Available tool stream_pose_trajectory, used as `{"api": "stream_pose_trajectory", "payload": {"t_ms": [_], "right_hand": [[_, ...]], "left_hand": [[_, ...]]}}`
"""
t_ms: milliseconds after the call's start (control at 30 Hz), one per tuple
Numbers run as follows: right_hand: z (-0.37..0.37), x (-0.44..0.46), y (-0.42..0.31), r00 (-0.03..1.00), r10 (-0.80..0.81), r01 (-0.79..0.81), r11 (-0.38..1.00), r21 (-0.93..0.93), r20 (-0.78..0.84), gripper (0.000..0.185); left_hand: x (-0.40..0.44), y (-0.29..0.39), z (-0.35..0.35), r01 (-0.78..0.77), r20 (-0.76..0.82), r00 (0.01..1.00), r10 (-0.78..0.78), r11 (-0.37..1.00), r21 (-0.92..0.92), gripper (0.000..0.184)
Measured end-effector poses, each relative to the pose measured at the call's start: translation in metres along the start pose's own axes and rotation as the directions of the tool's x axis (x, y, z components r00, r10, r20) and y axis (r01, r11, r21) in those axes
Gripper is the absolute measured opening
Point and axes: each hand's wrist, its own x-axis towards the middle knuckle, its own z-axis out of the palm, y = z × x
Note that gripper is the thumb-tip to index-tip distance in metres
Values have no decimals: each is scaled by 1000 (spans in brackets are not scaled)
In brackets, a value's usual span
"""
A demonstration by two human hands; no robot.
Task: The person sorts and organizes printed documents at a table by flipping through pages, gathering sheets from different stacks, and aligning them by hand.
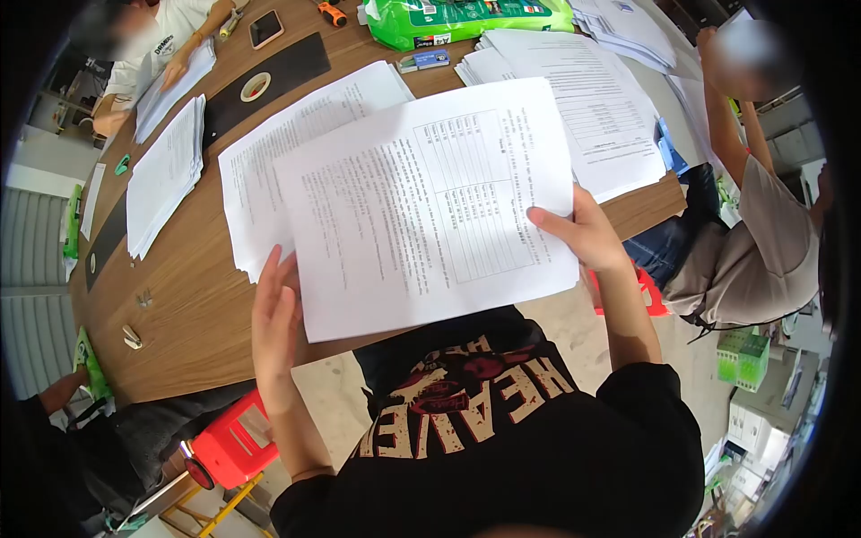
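A stack of printed sheets (pixel 386 242) with text and a table is tilted in front of my body. My right hand (pixel 587 229) grips its right edge, thumb on top and the other fingers hidden beneath. Along the stack's left edge, my left hand (pixel 276 309) has its fingers stretched out and touching the paper. Behind the held stack lies another pile of printed sheets (pixel 256 179), partly covered by it.
A further paper pile (pixel 601 117) lies right, another (pixel 166 179) left. A green paper-ream package (pixel 466 22), tape roll (pixel 256 87), phone (pixel 266 30) and small blue box (pixel 423 60) rest on the wooden table (pixel 197 314). People sit around; a red stool (pixel 233 439) stands lower left.
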Motion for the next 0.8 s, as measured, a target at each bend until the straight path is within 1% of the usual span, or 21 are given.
{"api": "stream_pose_trajectory", "payload": {"t_ms": [33, 67, 100, 133, 167, 233, 267, 333, 367, 433, 467, 500, 533, 567, 600, 633, 667, 700, 733, 800], "right_hand": [[-3, -2, -2, 999, -42, 42, 999, -10, -6, 40], [-6, -3, -3, 999, -41, 41, 999, -13, -13, 40], [-10, -4, -5, 997, -76, 76, 997, 1, 6, 40], [-14, -6, -6, 994, -111, 111, 994, 15, 22, 40], [-19, -7, -7, 994, -111, 111, 994, 12, 8, 40], [-29, -9, -9, 991, -87, 89, 996, -18, 102, 40], [-33, -11, -8, 992, -88, 90, 996, -21, 85, 40], [-42, -12, -7, 981, -126, 143, 983, -111, 150, 41], [-46, -14, -10, 983, -133, 148, 982, -119, 125, 41], [-58, -20, -14, 985, -154, 167, 964, -206, 76, 44], [-68, -23, -8, 964, -254, 264, 945, -194, 74, 47], [-91, -27, -12, 974, -210, 220, 966, -138, 82, 42], [-112, -33, -17, 962, -271, 270, 959, -89, -5, 37], [-135, -38, -21, 941, -326, 322, 945, -46, -92, 33], [-165, -40, -8, 889, -340, 342, 938, -50, -307, 30], [-195, -39, 11, 792, -341, 363, 930, -58, -506, 27], [-224, -40, 27, 700, -378, 292, 926, -241, -605, 29], [-243, -39, 41, 595, -429, 187, 896, -402, -680, 31], [-250, -36, 50, 587, -426, 182, 898, -401, -688, 31], [-262, -32, 65, 519, -436, 17, 865, -502, -735, 39]], "left_hand": [[4, -4, -3, -1, 6, 1000, 1, 1000, -3, 64], [9, -11, -6, 16, 75, 997, -1, 981, -196, 66], [13, -15, -8, 46, 145, 989, 11, 924, -380, 68], [16, -15, -14, 169, 252, 966, -52, 869, -465, 70], [19, -16, -15, 175, 266, 963, -51, 868, -464, 70], [23, -18, -10, 207, 389, 921, -15, 865, -457, 65], [22, -16, -6, 213, 405, 914, -13, 865, -454, 65], [20, 0, 16, 199, 279, 948, -150, 967, -158, 58], [21, 2, 27, 195, 304, 942, -141, 969, -155, 58], [26, 4, 50, 227, 254, 951, -176, 956, -186, 55], [32, 6, 58, 230, 278, 944, -177, 958, -174, 55], [37, 8, 64, 223, 233, 955, -183, 962, -159, 54], [41, 9, 71, 217, 184, 965, -189, 965, -145, 53], [47, 10, 80, 222, 200, 961, -193, 965, -137, 53], [55, 13, 90, 222, 143, 969, -202, 966, -135, 53], [65, 15, 101, 218, 84, 975, -208, 967, -134, 53], [74, 20, 115, 219, 96, 973, -208, 967, -129, 53], [83, 28, 132, 209, 80, 976, -201, 973, -98, 53], [92, 35, 148, 199, 64, 979, -194, 978, -67, 53], [109, 49, 184, 169, 125, 979, -159, 983, -74, 55]]}}
